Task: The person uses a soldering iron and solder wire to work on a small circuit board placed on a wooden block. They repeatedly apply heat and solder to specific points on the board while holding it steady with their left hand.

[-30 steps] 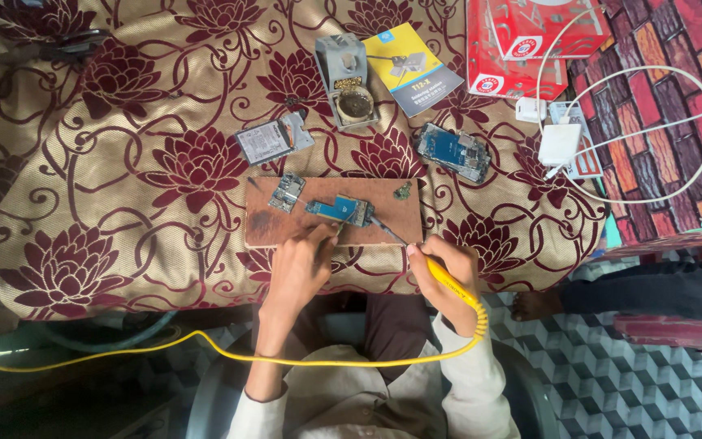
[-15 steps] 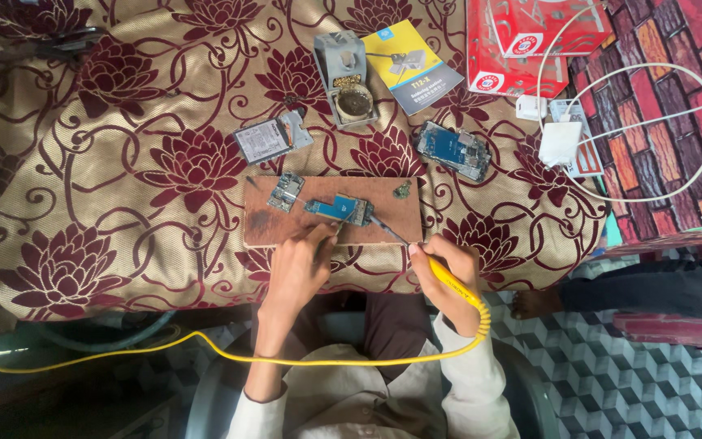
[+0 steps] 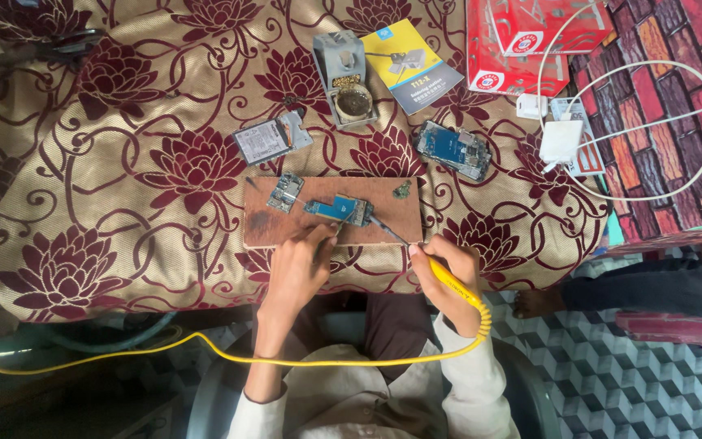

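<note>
A blue circuit board (image 3: 339, 209) lies on a brown wooden work board (image 3: 286, 232), just ahead of both hands. The left hand (image 3: 296, 272) is closed narrowly, fingertips pinching a thin tool whose tip meets the near edge of the circuit board; the tool itself is too small to identify. The right hand (image 3: 448, 272) is closed around a yellow-handled soldering iron (image 3: 440, 272), its dark tip angled left to the circuit board's right end. A yellow cable (image 3: 205, 351) runs from the iron's handle, coiled beside the right wrist, then back across the lap and off to the left.

A smaller circuit board (image 3: 285, 192) sits on the work board ahead of the left hand. Beyond the work board stand a grey soldering-iron stand (image 3: 344, 77), a phone part (image 3: 272, 138) and an opened phone (image 3: 452, 149).

The table (image 3: 123, 203) is covered with a gold cloth patterned in maroon flowers. Far right of the right hand lie a white charger (image 3: 561, 140) and a red box (image 3: 522, 41). The floor (image 3: 611, 382) shows a grey cube-pattern tile.
</note>
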